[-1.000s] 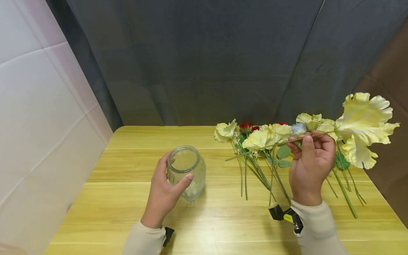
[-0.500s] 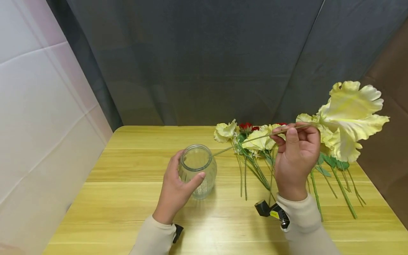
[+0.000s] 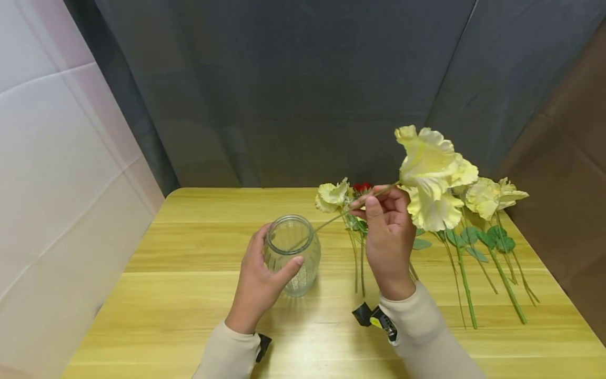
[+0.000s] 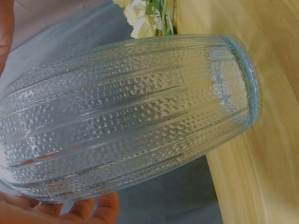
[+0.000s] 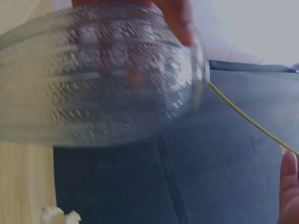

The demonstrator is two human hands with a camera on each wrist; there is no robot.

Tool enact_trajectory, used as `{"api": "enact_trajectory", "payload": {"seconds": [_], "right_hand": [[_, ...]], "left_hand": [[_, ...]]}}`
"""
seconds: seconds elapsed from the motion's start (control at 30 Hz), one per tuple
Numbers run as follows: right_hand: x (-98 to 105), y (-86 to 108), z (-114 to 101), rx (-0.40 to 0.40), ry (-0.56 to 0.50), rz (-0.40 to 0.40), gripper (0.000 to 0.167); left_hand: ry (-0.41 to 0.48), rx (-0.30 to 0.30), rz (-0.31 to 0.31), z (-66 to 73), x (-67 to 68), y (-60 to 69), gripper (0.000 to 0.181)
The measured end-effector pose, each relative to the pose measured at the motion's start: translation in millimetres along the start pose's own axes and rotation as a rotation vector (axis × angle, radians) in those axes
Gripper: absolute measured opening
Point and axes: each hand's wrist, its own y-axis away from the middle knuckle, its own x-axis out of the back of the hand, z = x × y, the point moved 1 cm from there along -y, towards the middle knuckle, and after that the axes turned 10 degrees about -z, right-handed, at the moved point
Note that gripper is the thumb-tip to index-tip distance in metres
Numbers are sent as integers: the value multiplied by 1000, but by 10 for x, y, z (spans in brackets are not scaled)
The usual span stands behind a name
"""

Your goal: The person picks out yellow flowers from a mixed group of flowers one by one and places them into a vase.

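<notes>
Yellow flower (image 3: pixel 431 173): I see its stem slanting down into the vase's mouth.
Right hand (image 3: pixel 390 239): pinching that stem, apart from the other hand.
Glass vase (image 3: pixel 306 273): I watch the left hand (image 3: pixel 260 279) grip its side.
Table (image 3: pixel 180 305): more yellow flowers (image 3: pixel 490 197) lie right.
Behind: dark curtain (image 3: pixel 284 95).

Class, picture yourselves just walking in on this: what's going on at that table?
Someone is putting a flower into a glass vase. The left hand holds the vase round its side, while the right hand pinches the stem of a yellow flower. The stem's lower end is in the vase's mouth, but it slants, with the bloom well outside to the right. More flowers lie on the table to the right, mostly yellow, with some red showing.
</notes>
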Motion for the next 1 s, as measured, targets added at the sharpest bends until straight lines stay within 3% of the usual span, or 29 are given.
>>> {"api": "enact_trajectory", "payload": {"seconds": [0.2,0.63,0.9,1.0], "right_hand": [[-111,57,135,-122,32,-94,16],[-295,133,311,-171,79,-207,18],[-357,196,379,-380,345,-215,22],[-368,204,406,-413,378,-246,20]], "left_hand": [[3,-20,-1,-13,-12,-9,80],[-8,-30,7,-18,-5,-4,79],[-3,-27,8,-15,-2,-3,79],[-9,-23,6,-15,2,2,80]]}}
